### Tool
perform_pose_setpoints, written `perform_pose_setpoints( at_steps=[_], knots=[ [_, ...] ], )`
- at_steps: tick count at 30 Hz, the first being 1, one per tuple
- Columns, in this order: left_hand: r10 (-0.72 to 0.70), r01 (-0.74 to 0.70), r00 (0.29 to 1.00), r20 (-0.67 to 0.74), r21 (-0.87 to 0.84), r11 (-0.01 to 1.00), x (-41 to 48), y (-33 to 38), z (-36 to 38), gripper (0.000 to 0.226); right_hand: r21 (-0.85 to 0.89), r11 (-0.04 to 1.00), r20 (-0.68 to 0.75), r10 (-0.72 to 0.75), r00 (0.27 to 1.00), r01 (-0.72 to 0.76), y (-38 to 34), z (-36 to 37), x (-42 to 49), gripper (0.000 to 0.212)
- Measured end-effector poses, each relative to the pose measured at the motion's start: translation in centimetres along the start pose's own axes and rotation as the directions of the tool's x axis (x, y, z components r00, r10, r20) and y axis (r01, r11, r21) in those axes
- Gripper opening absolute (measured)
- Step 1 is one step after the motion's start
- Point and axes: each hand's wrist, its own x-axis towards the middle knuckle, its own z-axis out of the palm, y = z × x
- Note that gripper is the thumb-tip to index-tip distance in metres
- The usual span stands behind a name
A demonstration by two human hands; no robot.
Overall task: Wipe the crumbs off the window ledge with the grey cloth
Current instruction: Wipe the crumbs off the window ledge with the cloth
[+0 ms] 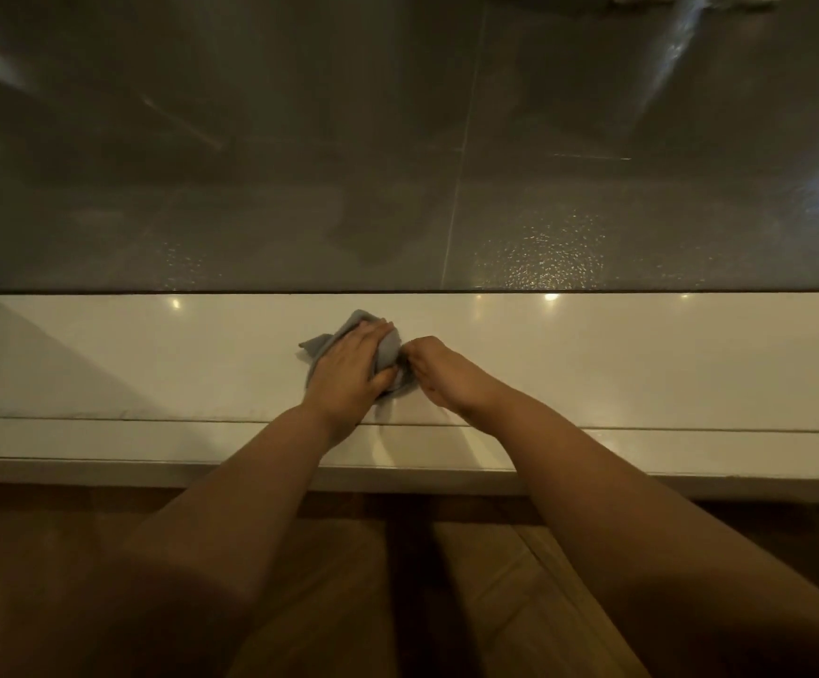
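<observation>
The grey cloth [354, 321] lies bunched on the white window ledge [642, 359], near its middle. My left hand [349, 367] presses flat on top of the cloth, fingers pointing right, thumb curled under its near edge. My right hand [439, 369] sits just right of it, fingers bent and pinching the cloth's right edge. Much of the cloth is hidden under my hands. I cannot make out any crumbs on the ledge in this dim light.
Dark window glass [398, 163] rises straight from the ledge's far edge, with droplets and reflections. A lower white step [153, 440] runs along the ledge's near side. Wooden floor [31, 579] lies below, with my legs at the bottom.
</observation>
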Motion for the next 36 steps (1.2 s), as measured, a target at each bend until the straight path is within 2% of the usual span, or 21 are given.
perform_pose_setpoints(
  at_steps=[2, 4, 6, 8, 9, 11, 13, 14, 15, 19, 21, 23, 25, 28, 29, 31, 33, 36],
  knots=[
    [-0.022, 0.023, 1.000, 0.014, -0.150, 0.988, -0.3, 0.2, -0.3, 0.043, 0.134, 0.991, -0.023, 0.009, 1.000, -0.006, -1.3, 0.8, -0.7, 0.029],
    [-0.024, 0.026, 1.000, 0.009, -0.303, 0.953, -0.7, 0.4, -0.5, 0.039, 0.204, 0.978, -0.024, -0.033, 0.999, 0.037, -1.6, 1.2, -0.9, 0.029],
    [-0.012, 0.013, 1.000, 0.006, -0.412, 0.911, -0.9, 0.6, -0.7, 0.044, 0.235, 0.970, -0.090, -0.050, 0.995, 0.070, -1.7, 1.3, -0.9, 0.034],
    [-0.049, 0.078, 0.997, 0.065, -0.586, 0.806, -0.9, 1.0, -0.9, 0.038, 0.278, 0.958, -0.150, -0.029, 0.988, 0.071, -1.4, 1.1, -0.9, 0.042],
    [-0.061, 0.127, 0.991, 0.120, -0.684, 0.718, -0.8, 1.3, -1.0, 0.030, 0.294, 0.952, -0.182, -0.029, 0.983, 0.083, -1.1, 0.8, -0.8, 0.042],
    [-0.058, 0.156, 0.986, 0.155, -0.761, 0.629, -0.7, 1.6, -1.1, 0.018, 0.387, 0.911, -0.235, -0.049, 0.971, 0.140, -0.6, 0.1, -1.2, 0.039],
    [-0.118, 0.200, 0.979, 0.164, -0.725, 0.659, -0.4, 1.6, -1.1, 0.015, 0.509, 0.840, -0.273, -0.048, 0.961, 0.186, -0.5, -0.6, -1.7, 0.035],
    [-0.123, 0.183, 0.983, 0.136, -0.686, 0.704, -0.4, 1.4, -1.0, 0.018, 0.531, 0.823, -0.294, -0.045, 0.955, 0.203, -0.4, -0.9, -2.0, 0.033],
    [-0.138, 0.195, 0.981, 0.139, -0.709, 0.678, -0.5, 1.4, -0.9, 0.020, 0.548, 0.808, -0.308, -0.046, 0.950, 0.217, -0.4, -1.3, -2.1, 0.032],
    [-0.186, 0.201, 0.978, 0.091, -0.634, 0.747, -1.3, 1.6, -0.7, 0.031, 0.573, 0.784, -0.358, -0.024, 0.933, 0.240, -0.7, -2.4, -2.5, 0.028],
    [-0.164, 0.170, 0.985, 0.060, -0.549, 0.818, -2.0, 2.0, -0.9, 0.034, 0.579, 0.777, -0.372, -0.017, 0.928, 0.247, -0.7, -2.9, -2.6, 0.028],
    [-0.096, 0.095, 0.995, 0.013, -0.326, 0.941, -2.6, 2.2, -1.1, 0.045, 0.584, 0.774, -0.378, -0.008, 0.926, 0.245, -0.6, -3.2, -2.7, 0.028],
    [-0.045, 0.039, 0.999, -0.029, -0.197, 0.980, -3.2, 2.2, -0.9, 0.053, 0.596, 0.766, -0.379, 0.002, 0.925, 0.242, -0.4, -3.3, -2.9, 0.028],
    [-0.098, 0.085, 0.995, -0.036, -0.262, 0.961, -3.6, 2.6, -0.4, 0.053, 0.609, 0.757, -0.383, 0.019, 0.923, 0.237, 0.0, -3.1, -3.4, 0.029],
    [-0.143, 0.131, 0.990, -0.010, -0.336, 0.933, -3.6, 2.5, -0.3, 0.054, 0.616, 0.751, -0.384, 0.024, 0.923, 0.236, 0.0, -3.0, -3.6, 0.029],
    [-0.210, 0.237, 0.971, 0.112, -0.529, 0.815, -3.7, 2.7, -0.5, 0.055, 0.626, 0.746, -0.382, 0.040, 0.923, 0.227, 0.4, -2.7, -4.3, 0.029],
    [-0.208, 0.264, 0.964, 0.163, -0.623, 0.736, -3.8, 2.9, -0.8, 0.060, 0.644, 0.736, -0.378, 0.068, 0.923, 0.209, 0.8, -2.5, -5.2, 0.031],
    [-0.157, 0.222, 0.975, 0.158, -0.643, 0.733, -4.0, 3.8, -1.2, 0.058, 0.683, 0.702, -0.378, 0.103, 0.920, 0.202, 1.3, -2.3, -6.4, 0.031]
  ],
)
